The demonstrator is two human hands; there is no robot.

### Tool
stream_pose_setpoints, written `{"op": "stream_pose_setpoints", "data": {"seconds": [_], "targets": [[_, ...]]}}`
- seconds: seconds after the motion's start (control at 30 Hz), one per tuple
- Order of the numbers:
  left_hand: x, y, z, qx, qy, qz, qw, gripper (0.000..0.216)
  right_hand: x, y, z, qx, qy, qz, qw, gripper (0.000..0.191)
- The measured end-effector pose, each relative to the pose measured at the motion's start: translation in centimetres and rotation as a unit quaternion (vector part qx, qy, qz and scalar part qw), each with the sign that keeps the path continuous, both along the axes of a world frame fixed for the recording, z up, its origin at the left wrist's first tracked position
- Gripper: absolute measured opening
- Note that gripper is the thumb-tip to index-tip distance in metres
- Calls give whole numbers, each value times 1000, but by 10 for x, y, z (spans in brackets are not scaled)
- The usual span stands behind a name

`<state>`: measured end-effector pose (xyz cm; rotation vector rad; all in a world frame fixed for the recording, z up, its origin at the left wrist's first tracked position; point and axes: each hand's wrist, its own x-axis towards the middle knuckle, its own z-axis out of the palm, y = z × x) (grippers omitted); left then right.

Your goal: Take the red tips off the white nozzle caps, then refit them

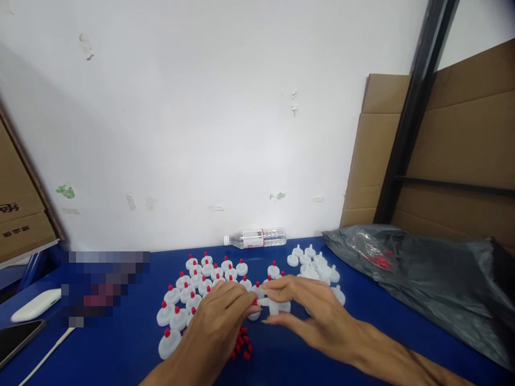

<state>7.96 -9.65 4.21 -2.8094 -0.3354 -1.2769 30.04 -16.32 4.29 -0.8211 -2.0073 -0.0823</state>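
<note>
My left hand [220, 313] pinches a small red cap [254, 303] at the tip of a white nozzle. That nozzle belongs to a white round lid [274, 307], turned on its side and gripped between the thumb and fingers of my right hand [311, 308]. Cap and nozzle touch, but how far the cap sits on is hidden by my fingers. Below my left hand lies a pile of loose red caps [246, 343]. Many white lids with red tips [172, 294] stand to the left and behind my hands. Beyond my right hand is a cluster of white lids with bare nozzles [319, 265].
A clear plastic bottle [253, 238] lies along the wall. At right, a grey plastic bag [434, 279] spreads over the blue table [132, 343], with a clear bag of red pieces [378, 260] on it. A phone [18, 340], white device [36, 305] and cable [50, 351] lie left.
</note>
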Motion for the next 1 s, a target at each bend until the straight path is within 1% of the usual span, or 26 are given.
{"op": "stream_pose_setpoints", "data": {"seconds": [0.1, 0.2, 0.4, 0.47, 0.63, 0.7, 0.77, 0.87, 0.93, 1.0], "targets": [[1, -5, 2, -50, -12, -28, 998, 21, -3, -4, 1, 0, 16, 1, 1000, 24], [2, -10, 3, -85, -23, -40, 995, 23, -3, -6, 0, 4, 10, 1, 1000, 23], [2, -16, 0, -129, 1, -35, 991, 25, -1, -7, -3, 66, -25, -3, 997, 21], [2, -17, 0, -143, 4, -40, 989, 28, -1, -8, -2, 83, -38, -1, 996, 22], [3, -21, 3, -184, -4, -41, 982, 34, -1, -9, -2, 115, -71, -30, 990, 30], [3, -22, 3, -195, -4, -39, 980, 34, -1, -9, -2, 131, -83, -22, 988, 35], [3, -22, 2, -209, -4, -43, 977, 35, -2, -9, -2, 137, -86, -17, 987, 35], [1, -21, 3, -182, -13, -54, 982, 32, -3, -9, 2, 135, -90, -28, 986, 29], [0, -20, 5, -134, -19, -41, 990, 27, -3, -10, 7, 143, -106, -42, 983, 26], [-2, -18, 9, -82, -8, -15, 996, 23, -4, -10, 12, 145, -132, -67, 978, 23]]}}
